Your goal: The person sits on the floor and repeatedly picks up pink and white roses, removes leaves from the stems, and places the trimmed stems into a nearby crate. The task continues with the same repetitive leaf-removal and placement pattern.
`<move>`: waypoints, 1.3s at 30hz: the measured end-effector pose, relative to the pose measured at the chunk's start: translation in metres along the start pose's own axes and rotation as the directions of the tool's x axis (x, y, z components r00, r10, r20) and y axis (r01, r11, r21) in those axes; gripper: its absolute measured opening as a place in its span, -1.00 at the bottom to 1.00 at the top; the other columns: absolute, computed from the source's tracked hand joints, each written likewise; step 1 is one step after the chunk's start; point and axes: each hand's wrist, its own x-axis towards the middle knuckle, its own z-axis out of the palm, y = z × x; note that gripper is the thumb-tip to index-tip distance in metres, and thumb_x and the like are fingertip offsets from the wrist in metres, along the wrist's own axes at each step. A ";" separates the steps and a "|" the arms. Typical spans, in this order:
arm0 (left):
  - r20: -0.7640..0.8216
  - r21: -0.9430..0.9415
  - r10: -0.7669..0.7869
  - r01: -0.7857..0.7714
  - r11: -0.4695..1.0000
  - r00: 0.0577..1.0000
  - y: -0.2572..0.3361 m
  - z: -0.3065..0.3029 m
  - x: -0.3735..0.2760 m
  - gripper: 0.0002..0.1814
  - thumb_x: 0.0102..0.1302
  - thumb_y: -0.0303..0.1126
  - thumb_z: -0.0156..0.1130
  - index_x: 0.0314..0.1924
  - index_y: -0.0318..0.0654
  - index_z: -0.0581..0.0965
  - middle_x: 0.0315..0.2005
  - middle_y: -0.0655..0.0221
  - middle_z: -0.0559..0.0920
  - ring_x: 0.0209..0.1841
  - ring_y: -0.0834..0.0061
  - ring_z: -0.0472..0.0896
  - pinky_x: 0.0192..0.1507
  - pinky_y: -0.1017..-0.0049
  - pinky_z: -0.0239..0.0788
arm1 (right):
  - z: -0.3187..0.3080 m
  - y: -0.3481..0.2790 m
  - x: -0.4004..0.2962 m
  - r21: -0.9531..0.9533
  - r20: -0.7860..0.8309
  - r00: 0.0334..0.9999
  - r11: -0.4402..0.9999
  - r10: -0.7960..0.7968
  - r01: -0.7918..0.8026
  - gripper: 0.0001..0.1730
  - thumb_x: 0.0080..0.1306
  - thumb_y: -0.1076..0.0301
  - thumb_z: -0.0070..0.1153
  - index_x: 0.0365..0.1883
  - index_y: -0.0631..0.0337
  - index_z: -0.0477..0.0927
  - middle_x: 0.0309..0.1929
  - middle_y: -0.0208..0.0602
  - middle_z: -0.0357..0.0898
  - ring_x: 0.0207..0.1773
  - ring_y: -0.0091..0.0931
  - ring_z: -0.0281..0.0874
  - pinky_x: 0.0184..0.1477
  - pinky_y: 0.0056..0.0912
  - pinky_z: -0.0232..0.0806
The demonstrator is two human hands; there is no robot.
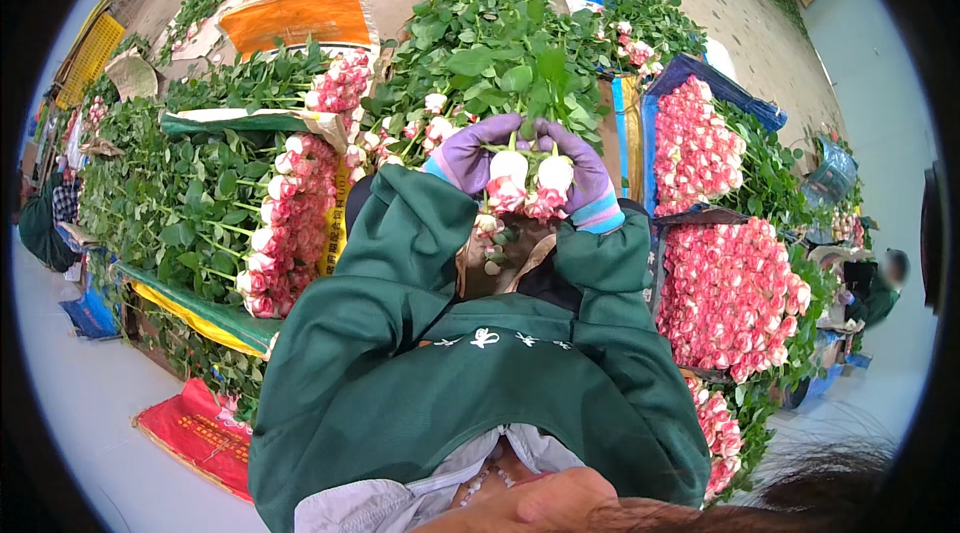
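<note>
My left hand (469, 154), in a purple glove with a striped cuff, is closed around the stem of a pink-and-white rose (507, 179). Close beside it, my right hand (583, 165), gloved alike, grips the stem of another pink-and-white rose (554, 177). Both blooms hang towards me, while their leafy stems point away. A smaller rose bloom (488, 224) shows below the left one. Beyond my hands lies a large heap of leafy rose stems (480, 38), with loose blooms at its near edge. My fingertips are partly hidden behind the flowers.
At left, stacked roses (281, 225) lie between green sheets (225, 120). Dense rose bundles (727, 293) fill the right side, by a blue divider (720, 87). An orange sack (300, 19) lies beyond, and a red sack (202, 432) at lower left. Another person (881, 300) is far right.
</note>
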 end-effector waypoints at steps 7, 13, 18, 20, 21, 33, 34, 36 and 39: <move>0.295 -0.200 0.040 0.021 0.980 0.955 -0.011 0.005 0.011 -0.65 0.42 -0.34 0.00 0.07 -0.47 0.43 -0.06 0.07 0.59 0.02 0.27 0.57 0.10 0.25 0.43 | 0.033 -0.018 0.009 0.354 -0.085 0.974 0.920 0.210 -0.167 -0.74 0.41 0.34 -0.04 -0.03 0.31 0.49 -0.28 -0.34 0.61 -0.09 -0.40 0.59 -0.03 -0.26 0.50; 0.213 -0.259 -0.049 0.105 0.960 0.976 -0.019 0.042 0.008 -0.73 0.40 -0.38 0.03 -0.02 -0.42 0.46 -0.24 0.16 0.62 -0.21 0.33 0.64 -0.04 0.29 0.53 | 0.045 -0.027 -0.003 0.429 0.105 0.982 0.884 0.157 -0.187 -0.71 0.42 0.28 -0.05 -0.07 0.34 0.46 -0.37 -0.35 0.58 -0.03 -0.33 0.49 0.10 -0.26 0.37; 0.065 0.064 0.154 -0.158 0.985 0.986 -0.039 0.067 0.009 -0.70 0.39 -0.36 0.07 -0.01 -0.46 0.43 -0.29 0.24 0.59 -0.30 0.49 0.60 -0.19 0.45 0.53 | 0.059 -0.034 -0.020 0.432 0.089 0.996 0.901 0.011 -0.048 -0.72 0.42 0.31 -0.07 -0.07 0.36 0.45 -0.42 -0.36 0.52 -0.11 -0.35 0.45 0.04 -0.29 0.38; -0.003 0.106 0.186 -0.184 0.977 0.983 -0.037 0.058 0.016 -0.74 0.37 -0.40 0.09 -0.03 -0.42 0.44 -0.29 0.26 0.59 -0.27 0.50 0.60 -0.18 0.45 0.51 | 0.053 -0.038 -0.024 0.378 -0.055 0.998 0.925 -0.001 0.021 -0.73 0.42 0.32 -0.07 -0.06 0.36 0.46 -0.43 -0.36 0.52 -0.15 -0.35 0.48 0.02 -0.29 0.39; -0.038 0.135 0.211 -0.204 0.970 0.977 -0.035 0.052 0.020 -0.76 0.36 -0.41 0.10 -0.04 -0.40 0.45 -0.29 0.28 0.59 -0.26 0.50 0.60 -0.18 0.45 0.51 | 0.035 -0.035 -0.016 0.292 -0.045 0.999 0.956 -0.027 0.039 -0.70 0.42 0.33 -0.05 -0.02 0.37 0.47 -0.42 -0.38 0.54 -0.17 -0.40 0.51 -0.02 -0.34 0.41; -0.474 0.584 0.382 -0.042 0.811 0.793 -0.035 -0.063 0.057 -0.75 0.14 -0.33 0.35 -0.31 -0.28 0.47 -0.65 0.50 0.45 -0.71 0.67 0.33 -0.69 0.61 0.14 | -0.046 -0.160 -0.023 -0.646 -0.346 0.938 0.733 -0.030 -0.215 -0.76 0.33 0.25 0.11 -0.21 0.25 0.55 -0.51 -0.43 0.53 -0.75 -0.76 0.09 -0.70 -0.75 -0.08; -0.505 0.618 0.399 -0.003 0.786 0.765 -0.036 -0.057 0.056 -0.76 0.16 -0.35 0.34 -0.28 -0.29 0.49 -0.58 0.46 0.51 -0.63 0.63 0.41 -0.60 0.59 0.23 | -0.073 -0.169 -0.023 -0.657 -0.393 0.919 0.692 0.026 -0.300 -0.76 0.33 0.22 0.12 -0.29 0.23 0.49 -0.50 -0.37 0.54 -0.77 -0.75 0.10 -0.72 -0.70 -0.10; -0.553 0.674 0.412 0.098 0.732 0.724 -0.037 -0.035 0.060 -0.78 0.18 -0.37 0.30 -0.22 -0.31 0.53 -0.43 0.36 0.62 -0.47 0.55 0.56 -0.43 0.54 0.41 | -0.141 -0.173 -0.040 -0.738 -0.551 0.835 0.469 -0.002 -0.486 -0.77 0.33 0.21 0.11 -0.32 0.20 0.47 -0.52 -0.33 0.53 -0.73 -0.67 0.25 -0.68 -0.63 0.06; -0.484 0.636 0.325 0.071 0.768 0.812 -0.037 -0.102 0.066 -0.73 0.20 -0.33 0.30 -0.16 -0.31 0.54 -0.44 0.40 0.60 -0.44 0.57 0.54 -0.40 0.58 0.38 | -0.268 -0.133 -0.084 -0.724 -0.690 0.717 0.120 -0.100 -0.679 -0.74 0.28 0.16 0.09 -0.22 0.16 0.52 -0.29 -0.15 0.54 -0.33 -0.35 0.42 -0.31 -0.33 0.28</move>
